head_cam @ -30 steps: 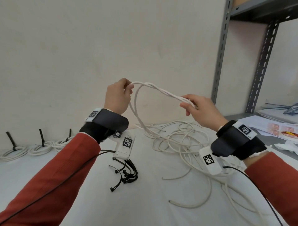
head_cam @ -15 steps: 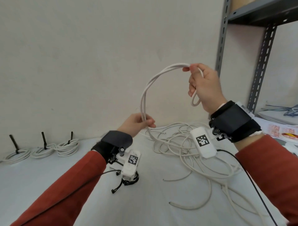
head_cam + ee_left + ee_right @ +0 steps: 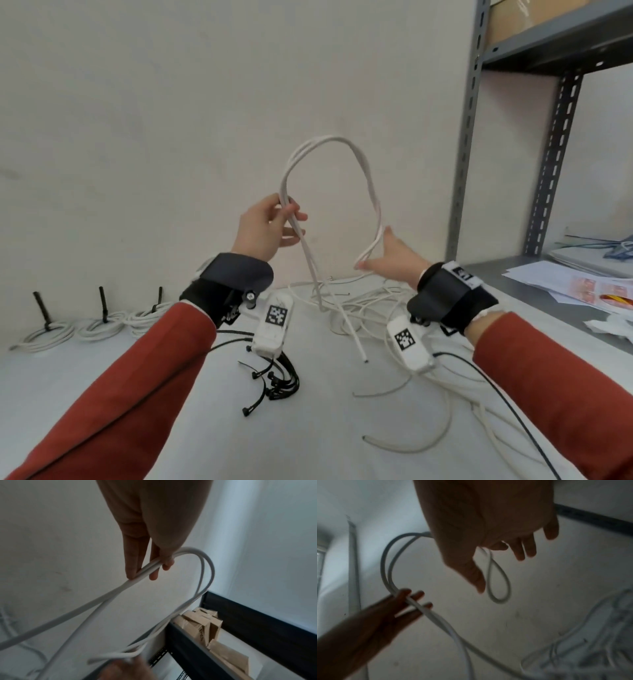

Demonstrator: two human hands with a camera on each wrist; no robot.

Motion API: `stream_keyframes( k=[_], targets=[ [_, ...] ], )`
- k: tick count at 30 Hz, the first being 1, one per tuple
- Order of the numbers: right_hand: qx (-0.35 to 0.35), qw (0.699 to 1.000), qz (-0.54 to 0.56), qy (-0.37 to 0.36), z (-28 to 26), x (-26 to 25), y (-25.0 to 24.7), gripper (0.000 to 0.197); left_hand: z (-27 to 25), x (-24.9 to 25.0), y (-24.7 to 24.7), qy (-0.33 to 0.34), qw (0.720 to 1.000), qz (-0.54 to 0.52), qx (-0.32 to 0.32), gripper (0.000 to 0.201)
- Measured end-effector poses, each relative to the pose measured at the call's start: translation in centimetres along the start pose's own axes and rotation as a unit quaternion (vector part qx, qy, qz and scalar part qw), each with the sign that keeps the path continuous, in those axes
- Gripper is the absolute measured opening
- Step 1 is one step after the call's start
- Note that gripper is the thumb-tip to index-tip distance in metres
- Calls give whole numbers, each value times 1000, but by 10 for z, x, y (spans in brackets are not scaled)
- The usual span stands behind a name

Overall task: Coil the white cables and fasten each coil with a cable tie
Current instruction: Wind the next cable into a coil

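while coiling is under way: one white cable

pile on table. loop raised above it, few turns. left hand pinches loop; right hand spread, loop against thumb. next, likely: gather more slack, then a tie.

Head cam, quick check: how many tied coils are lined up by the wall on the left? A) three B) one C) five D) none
A: three tied coils lie in a row on the table against the wall, each with a black tie sticking up from it.
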State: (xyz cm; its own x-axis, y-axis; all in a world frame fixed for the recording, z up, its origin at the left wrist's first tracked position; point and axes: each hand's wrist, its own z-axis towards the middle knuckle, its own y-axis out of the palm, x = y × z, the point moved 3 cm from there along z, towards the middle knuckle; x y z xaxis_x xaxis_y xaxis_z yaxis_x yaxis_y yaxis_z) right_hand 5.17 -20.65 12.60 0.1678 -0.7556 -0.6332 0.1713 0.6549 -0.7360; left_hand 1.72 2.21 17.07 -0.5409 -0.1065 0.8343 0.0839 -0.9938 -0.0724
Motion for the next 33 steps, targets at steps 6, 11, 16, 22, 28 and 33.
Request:
stream_keyframes(
  k=[6, 11, 16, 22, 28, 33],
  targets=[
    [-191, 971, 67, -126, -31, -21, 67, 82, 12, 48, -27, 26, 996, -64, 63, 13],
    [-182, 964, 37, -191, -37, -37, 105, 31, 19, 69, -50, 38, 988, -112, 99, 11],
    [-188, 955, 136, -185, -37, -45, 117, 29, 22, 78, -90, 53, 984, -96, 142, 12],
    [-51, 958, 192, -206, -25, -50, 72, 32, 16, 88, -162, 63, 982, -11, 178, 13],
    [52, 938, 138, -312, -31, -89, 18, 27, 2, 90, -216, 32, 981, 36, 186, 16],
    [82, 930, 137, -332, -35, -121, 11, 24, -17, 75, -243, -37, 976, 69, 204, 24]
  ],
)
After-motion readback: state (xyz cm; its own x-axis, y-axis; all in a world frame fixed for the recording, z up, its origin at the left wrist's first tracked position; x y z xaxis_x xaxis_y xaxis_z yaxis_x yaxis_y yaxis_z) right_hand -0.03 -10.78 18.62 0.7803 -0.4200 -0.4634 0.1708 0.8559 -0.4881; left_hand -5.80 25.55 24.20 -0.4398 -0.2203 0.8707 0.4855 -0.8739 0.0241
